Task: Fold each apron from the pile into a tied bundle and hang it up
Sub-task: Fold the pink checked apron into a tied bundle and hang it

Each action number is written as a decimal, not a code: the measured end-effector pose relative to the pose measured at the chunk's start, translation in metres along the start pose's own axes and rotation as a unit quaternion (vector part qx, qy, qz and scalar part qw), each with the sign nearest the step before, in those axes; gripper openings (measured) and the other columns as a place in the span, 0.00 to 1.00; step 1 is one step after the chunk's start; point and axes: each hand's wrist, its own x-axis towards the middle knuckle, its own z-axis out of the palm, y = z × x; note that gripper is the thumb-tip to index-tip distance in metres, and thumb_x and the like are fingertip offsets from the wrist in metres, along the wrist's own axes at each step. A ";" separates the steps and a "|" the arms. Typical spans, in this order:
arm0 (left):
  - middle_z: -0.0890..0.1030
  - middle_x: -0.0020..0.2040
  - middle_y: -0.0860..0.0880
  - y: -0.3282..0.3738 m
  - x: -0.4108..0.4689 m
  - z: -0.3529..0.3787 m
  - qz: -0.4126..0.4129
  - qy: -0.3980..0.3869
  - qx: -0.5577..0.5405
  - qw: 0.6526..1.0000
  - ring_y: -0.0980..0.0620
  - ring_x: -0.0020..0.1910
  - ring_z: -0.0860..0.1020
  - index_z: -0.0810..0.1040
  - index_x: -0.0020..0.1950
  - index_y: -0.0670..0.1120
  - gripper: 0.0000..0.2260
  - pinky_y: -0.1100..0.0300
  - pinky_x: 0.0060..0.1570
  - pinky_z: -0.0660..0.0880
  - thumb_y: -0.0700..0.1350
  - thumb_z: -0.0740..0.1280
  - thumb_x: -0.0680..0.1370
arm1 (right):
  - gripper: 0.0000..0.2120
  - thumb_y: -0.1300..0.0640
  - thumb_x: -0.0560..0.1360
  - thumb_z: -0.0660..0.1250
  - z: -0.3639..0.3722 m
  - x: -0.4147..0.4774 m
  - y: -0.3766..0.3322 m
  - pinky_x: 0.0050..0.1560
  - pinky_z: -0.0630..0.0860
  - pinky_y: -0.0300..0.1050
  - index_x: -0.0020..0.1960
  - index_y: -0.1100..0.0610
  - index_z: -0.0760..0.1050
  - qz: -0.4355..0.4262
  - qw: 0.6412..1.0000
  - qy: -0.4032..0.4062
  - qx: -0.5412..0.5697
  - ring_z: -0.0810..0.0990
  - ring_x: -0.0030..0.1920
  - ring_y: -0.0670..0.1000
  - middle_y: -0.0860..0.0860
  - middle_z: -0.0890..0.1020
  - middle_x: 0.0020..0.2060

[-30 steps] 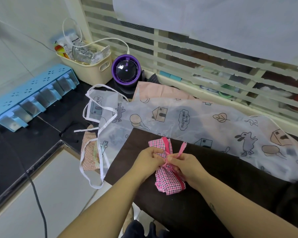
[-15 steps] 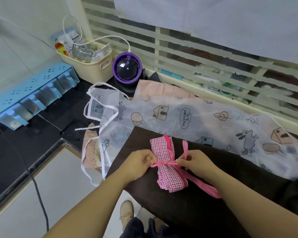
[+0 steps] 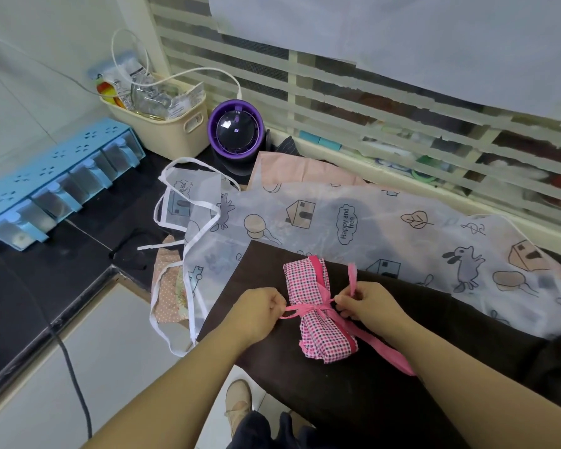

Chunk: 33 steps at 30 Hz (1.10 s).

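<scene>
Pinching the pink tie (image 3: 297,309) on either side of its knot, your hands flank the pink checked apron bundle (image 3: 303,281). Your left hand (image 3: 259,314) has its fingers curled tight on the tie's left end. Your right hand (image 3: 368,303) clamps the other end, whose tip stands up above your knuckles. The bundle lies on the dark brown cloth (image 3: 467,319), just in front of the translucent printed apron (image 3: 386,241).

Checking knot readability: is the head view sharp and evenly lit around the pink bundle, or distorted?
Head view: the pink checked bundle, its pink tie, the left hand and right hand pinching it are sharp, softly lit, no glare; wide-angle distortion bows the window slats.
</scene>
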 end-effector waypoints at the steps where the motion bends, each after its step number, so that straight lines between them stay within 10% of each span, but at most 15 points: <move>1: 0.81 0.49 0.47 0.004 0.001 -0.001 -0.025 -0.015 -0.056 0.998 0.54 0.46 0.79 0.77 0.55 0.44 0.10 0.63 0.47 0.75 0.48 0.62 0.81 | 0.04 0.58 0.78 0.65 -0.001 -0.001 -0.001 0.43 0.77 0.38 0.46 0.55 0.78 0.011 0.999 -0.016 0.034 0.82 0.44 0.48 0.50 0.83 0.42; 5: 0.82 0.50 0.48 0.030 -0.001 0.013 -0.095 -0.097 -0.380 0.915 0.51 0.50 0.81 0.75 0.53 0.46 0.07 0.54 0.56 0.78 0.48 0.65 0.79 | 0.06 0.58 0.80 0.61 0.002 -0.007 -0.008 0.42 0.77 0.39 0.50 0.56 0.77 0.055 0.984 -0.079 0.150 0.81 0.48 0.49 0.51 0.82 0.47; 10: 0.83 0.52 0.41 0.044 0.008 0.023 -0.110 -0.011 -0.560 0.821 0.42 0.51 0.82 0.76 0.60 0.41 0.10 0.46 0.54 0.78 0.39 0.65 0.79 | 0.12 0.53 0.78 0.64 -0.012 -0.015 -0.021 0.46 0.77 0.40 0.60 0.54 0.74 0.025 0.976 -0.086 0.197 0.81 0.49 0.49 0.49 0.82 0.51; 16: 0.84 0.47 0.44 0.077 0.026 -0.043 -0.014 0.032 -0.583 0.811 0.47 0.45 0.83 0.77 0.55 0.42 0.06 0.51 0.47 0.78 0.41 0.65 0.79 | 0.11 0.57 0.75 0.69 -0.074 -0.041 -0.048 0.44 0.78 0.38 0.56 0.51 0.75 -0.050 0.978 -0.193 0.060 0.82 0.39 0.45 0.48 0.82 0.45; 20: 0.83 0.50 0.43 0.113 0.023 -0.095 0.086 0.013 -0.536 0.839 0.48 0.45 0.83 0.76 0.57 0.41 0.08 0.54 0.47 0.80 0.39 0.63 0.79 | 0.08 0.57 0.79 0.62 -0.120 -0.047 -0.072 0.32 0.67 0.38 0.48 0.56 0.80 -0.123 0.981 -0.075 0.130 0.64 0.26 0.46 0.45 0.70 0.24; 26: 0.84 0.47 0.44 0.175 0.002 -0.172 0.228 -0.040 -0.419 0.878 0.49 0.44 0.83 0.75 0.58 0.42 0.09 0.58 0.44 0.79 0.38 0.64 0.78 | 0.10 0.54 0.78 0.64 -0.200 -0.052 -0.131 0.35 0.66 0.45 0.48 0.59 0.82 -0.234 0.948 0.187 0.106 0.64 0.27 0.46 0.45 0.67 0.24; 33: 0.84 0.44 0.43 0.224 -0.010 -0.253 0.316 0.011 -0.419 0.851 0.50 0.39 0.83 0.75 0.53 0.42 0.06 0.57 0.41 0.79 0.38 0.64 0.77 | 0.08 0.57 0.78 0.65 -0.252 -0.098 -0.208 0.37 0.74 0.37 0.42 0.55 0.80 -0.341 0.884 0.313 0.063 0.74 0.32 0.45 0.48 0.78 0.31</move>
